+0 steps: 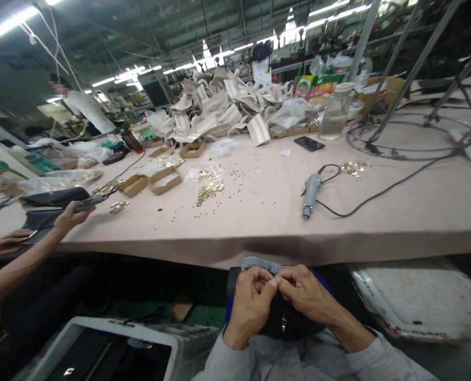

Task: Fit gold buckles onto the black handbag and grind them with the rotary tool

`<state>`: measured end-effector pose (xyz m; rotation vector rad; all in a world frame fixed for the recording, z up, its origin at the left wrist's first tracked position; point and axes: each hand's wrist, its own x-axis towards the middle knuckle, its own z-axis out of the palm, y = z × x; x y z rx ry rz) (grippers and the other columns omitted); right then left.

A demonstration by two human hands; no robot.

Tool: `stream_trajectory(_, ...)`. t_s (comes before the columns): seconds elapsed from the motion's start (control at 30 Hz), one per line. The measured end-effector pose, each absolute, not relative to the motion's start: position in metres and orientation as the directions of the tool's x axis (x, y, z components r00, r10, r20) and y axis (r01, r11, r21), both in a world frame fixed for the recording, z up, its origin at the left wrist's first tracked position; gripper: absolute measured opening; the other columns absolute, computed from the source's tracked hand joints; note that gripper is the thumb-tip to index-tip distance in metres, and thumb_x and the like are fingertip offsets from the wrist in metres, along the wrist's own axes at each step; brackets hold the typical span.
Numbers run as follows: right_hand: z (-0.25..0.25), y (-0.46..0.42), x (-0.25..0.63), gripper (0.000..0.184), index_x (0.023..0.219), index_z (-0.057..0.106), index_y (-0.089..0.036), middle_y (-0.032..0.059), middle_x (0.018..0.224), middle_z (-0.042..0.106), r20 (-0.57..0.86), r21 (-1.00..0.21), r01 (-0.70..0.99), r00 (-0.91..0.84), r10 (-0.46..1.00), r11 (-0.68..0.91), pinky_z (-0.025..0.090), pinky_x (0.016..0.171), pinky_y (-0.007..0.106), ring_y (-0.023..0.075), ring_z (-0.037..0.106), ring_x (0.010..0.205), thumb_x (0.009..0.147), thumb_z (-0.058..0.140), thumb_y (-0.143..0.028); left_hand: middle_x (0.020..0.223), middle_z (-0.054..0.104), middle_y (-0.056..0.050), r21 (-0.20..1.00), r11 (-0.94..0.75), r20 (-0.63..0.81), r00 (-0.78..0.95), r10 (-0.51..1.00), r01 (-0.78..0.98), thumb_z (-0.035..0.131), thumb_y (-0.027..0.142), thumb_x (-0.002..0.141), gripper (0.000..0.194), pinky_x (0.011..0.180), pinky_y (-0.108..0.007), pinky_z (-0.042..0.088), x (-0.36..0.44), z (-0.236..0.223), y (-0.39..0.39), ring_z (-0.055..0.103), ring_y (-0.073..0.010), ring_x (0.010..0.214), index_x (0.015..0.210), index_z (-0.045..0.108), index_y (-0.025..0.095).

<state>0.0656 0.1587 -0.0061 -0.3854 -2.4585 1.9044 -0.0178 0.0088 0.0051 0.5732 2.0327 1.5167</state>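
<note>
My left hand (251, 301) and my right hand (307, 295) meet in front of me, below the table's front edge. The thumb and fingers of each are pinched together, and the tips almost touch. What they pinch is too small or hidden to make out. Under them a black bag (277, 313) lies on my lap, with a gold metal fitting (284, 324) on its face. A grey, plastic-wrapped strip (260, 263) shows just beyond my fingers. My hands cover much of the bag.
On the table (239, 222) lie an electric screwdriver (310, 197), gold metal pieces (208, 193), a phone (308, 143) and a glass jar (335, 114). Beige pieces (215, 108) are heaped behind. A co-worker's hands (66, 219) work at left. A crate (174, 338) stands below.
</note>
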Motion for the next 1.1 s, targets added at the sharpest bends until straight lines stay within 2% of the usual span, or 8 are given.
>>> stream_trajectory(0.2,-0.002,0.16,0.066,0.031,0.064,0.054,-0.018,-0.0039,0.055,0.046,-0.157,-0.958,0.195,-0.97,0.187,0.21,0.026,0.048,0.024,0.0104,0.041,0.05,0.093,0.05,-0.03,0.056,0.055,0.003,0.96,0.279,-0.171,-0.761,0.625,0.015,0.063,0.018,0.082,0.004,0.043,-0.021,0.028,-0.019,0.003,0.008,0.045,-0.0086,0.043,0.08,0.066,0.015)
stream_trajectory(0.43,-0.001,0.161,0.065,0.03,0.062,0.052,-0.019,-0.0044,0.055,0.044,-0.159,-0.952,0.203,-0.968,0.193,0.23,0.025,0.049,0.024,0.0106,0.04,0.051,0.091,0.05,-0.028,0.057,0.055,0.002,0.955,0.294,-0.17,-0.766,0.62,0.027,0.064,0.029,0.087,0.015,0.045,-0.023,0.03,-0.019,0.004,0.009,0.045,-0.0099,0.045,0.08,0.065,0.016)
stream_trajectory(0.7,-0.008,0.159,0.063,0.033,0.062,0.046,-0.019,-0.0047,0.06,0.036,-0.08,-0.927,0.157,-0.97,0.23,0.341,0.023,0.055,0.028,0.0118,0.036,0.06,0.093,0.049,-0.03,0.061,0.058,-0.001,0.9,0.417,-0.164,-0.791,0.589,0.124,0.061,0.018,0.082,0.012,0.052,-0.025,0.032,-0.021,0.01,0.012,0.049,-0.0133,0.055,0.071,0.064,0.016)
stream_trajectory(0.87,-0.012,0.157,0.063,0.033,0.062,0.046,-0.019,-0.0045,0.06,0.036,-0.063,-0.92,0.15,-0.968,0.241,0.363,0.023,0.056,0.029,0.0121,0.037,0.06,0.094,0.048,-0.03,0.058,0.055,0.001,0.914,0.395,-0.203,-0.743,0.638,0.09,0.061,0.023,0.085,0.01,0.05,-0.025,0.03,-0.023,0.008,0.009,0.048,-0.013,0.05,0.078,0.064,0.017)
stream_trajectory(0.97,-0.013,0.157,0.062,0.033,0.064,0.051,-0.018,-0.004,0.06,0.04,-0.069,-0.919,0.156,-0.968,0.242,0.362,0.025,0.056,0.028,0.0124,0.04,0.06,0.094,0.047,-0.029,0.057,0.053,0.003,0.914,0.397,-0.226,-0.716,0.66,0.077,0.064,0.018,0.08,0.002,0.048,-0.024,0.028,-0.023,0.009,0.006,0.046,-0.0121,0.049,0.079,0.062,0.018)
stream_trajectory(1.1,-0.008,0.16,0.063,0.032,0.065,0.054,-0.018,-0.0038,0.06,0.042,-0.086,-0.911,0.169,-0.97,0.227,0.376,0.026,0.055,0.028,0.0128,0.041,0.06,0.094,0.047,-0.03,0.058,0.051,0.003,0.918,0.396,-0.255,-0.751,0.609,0.01,0.064,0.014,0.074,0.003,0.049,-0.023,0.028,-0.024,0.006,0.007,0.044,-0.0111,0.051,0.073,0.062,0.017)
